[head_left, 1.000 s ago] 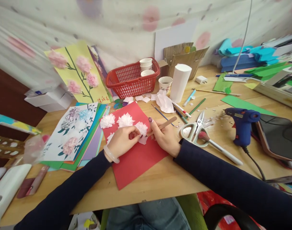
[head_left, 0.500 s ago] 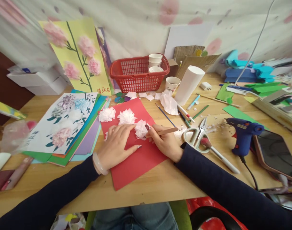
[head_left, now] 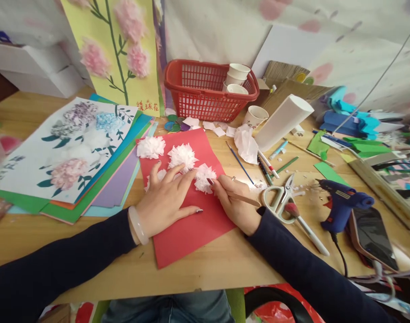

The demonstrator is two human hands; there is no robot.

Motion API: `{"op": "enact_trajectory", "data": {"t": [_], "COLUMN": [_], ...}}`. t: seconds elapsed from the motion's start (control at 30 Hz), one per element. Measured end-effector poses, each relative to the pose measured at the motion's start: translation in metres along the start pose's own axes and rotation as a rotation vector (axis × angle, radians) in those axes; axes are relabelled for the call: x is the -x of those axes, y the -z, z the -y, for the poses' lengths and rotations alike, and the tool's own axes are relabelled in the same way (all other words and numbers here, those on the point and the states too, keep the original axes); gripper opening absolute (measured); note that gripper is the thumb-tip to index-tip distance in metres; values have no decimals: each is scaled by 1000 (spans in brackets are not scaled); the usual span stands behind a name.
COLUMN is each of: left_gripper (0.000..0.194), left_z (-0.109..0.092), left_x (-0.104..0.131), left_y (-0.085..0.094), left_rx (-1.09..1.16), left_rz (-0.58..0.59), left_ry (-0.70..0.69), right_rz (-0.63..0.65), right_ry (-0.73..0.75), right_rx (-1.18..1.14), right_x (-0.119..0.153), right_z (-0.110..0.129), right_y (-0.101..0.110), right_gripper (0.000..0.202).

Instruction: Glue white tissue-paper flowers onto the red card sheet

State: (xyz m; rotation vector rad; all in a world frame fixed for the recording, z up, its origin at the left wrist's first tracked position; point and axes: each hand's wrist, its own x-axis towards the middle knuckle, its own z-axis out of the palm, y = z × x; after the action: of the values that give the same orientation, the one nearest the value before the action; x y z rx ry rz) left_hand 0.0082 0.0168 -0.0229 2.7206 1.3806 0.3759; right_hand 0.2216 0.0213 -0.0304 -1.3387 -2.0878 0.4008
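A red sheet of paper (head_left: 187, 233) lies on the table in front of me. White ruffled paper flowers sit on it: one at the upper left (head_left: 151, 147), one in the middle (head_left: 182, 156) and one on the right (head_left: 204, 178). Another white flower (head_left: 160, 174) is partly covered by my left hand (head_left: 166, 199), which rests on the red sheet with its fingers spread. A flat brown wooden stick (head_left: 244, 198) is gripped in my right hand (head_left: 236, 202). Those fingertips are at the edge of the right flower; the stick's front end is hidden by my fingers.
Colored paper and a flower picture (head_left: 46, 152) lie left. Behind stand a red basket (head_left: 205, 105), a paper cup (head_left: 256, 117) and a white roll (head_left: 282, 121). To the right are scissors (head_left: 275, 202), a brush (head_left: 307, 229), a blue glue gun (head_left: 342, 202) and a phone (head_left: 373, 233).
The camera view has shifted. My left hand's fingers have spread farther apart and lifted a little near the middle flower. My right hand still grips the stick beside the right flower.
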Motion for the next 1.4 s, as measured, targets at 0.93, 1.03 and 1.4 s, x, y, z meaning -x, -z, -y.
{"op": "enact_trajectory", "data": {"t": [0.93,1.03,1.4], "left_gripper": [69,69,75], "left_z": [3,3,-2], "left_x": [-1,0,-1], "left_y": [-5,-4,4], "left_rx": [41,53,44], "left_rz": [-36,-38,1], "left_ry": [-9,-9,61], "right_rz": [-60,-58,-415], "right_ry": [-37,-25,-484], "right_rx": [-56,-48,-709], "right_x": [0,1,-9], "right_z": [7,7,2], "right_y": [3,2,1], "right_gripper": [44,43,60]}}
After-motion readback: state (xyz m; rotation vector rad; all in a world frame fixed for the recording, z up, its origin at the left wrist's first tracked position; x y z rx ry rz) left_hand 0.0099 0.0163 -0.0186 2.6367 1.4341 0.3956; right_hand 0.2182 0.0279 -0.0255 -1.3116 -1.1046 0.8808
